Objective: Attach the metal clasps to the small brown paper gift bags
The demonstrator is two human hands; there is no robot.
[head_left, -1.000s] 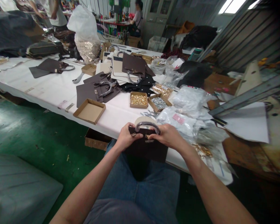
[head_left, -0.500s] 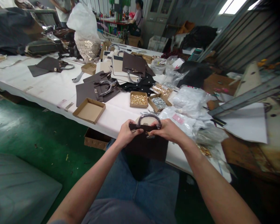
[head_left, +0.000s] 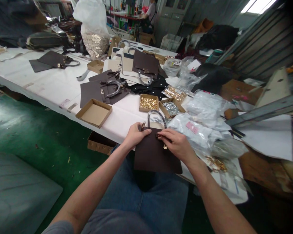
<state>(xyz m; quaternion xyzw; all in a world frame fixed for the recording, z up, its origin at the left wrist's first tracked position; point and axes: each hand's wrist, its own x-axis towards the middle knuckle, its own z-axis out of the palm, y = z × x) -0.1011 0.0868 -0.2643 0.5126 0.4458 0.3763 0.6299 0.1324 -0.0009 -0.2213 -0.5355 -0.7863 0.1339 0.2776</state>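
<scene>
I hold a dark brown leather bag panel (head_left: 155, 156) with a wrapped curved handle (head_left: 156, 114) at the near edge of the white table (head_left: 51, 87), above my lap. My left hand (head_left: 134, 136) is closed on the panel's top left corner, beside a small gold fitting (head_left: 143, 125). My right hand (head_left: 176, 144) pinches the panel's top edge at the handle's right end, where gold hardware shows under the fingers. The handle stands up from the panel between both hands.
An empty cardboard tray (head_left: 94, 112) lies left of my hands. Small boxes of gold (head_left: 148, 103) and silver (head_left: 172, 108) fittings sit just behind. Plastic bags (head_left: 202, 123) pile at the right. More brown panels with handles (head_left: 104, 91) lie further back. A cardboard box (head_left: 100, 143) sits under the table.
The panel has been tipped flatter toward me and the handle has swung upright. My right hand has slid from the handle down onto the top edge. The view has shifted slightly.
</scene>
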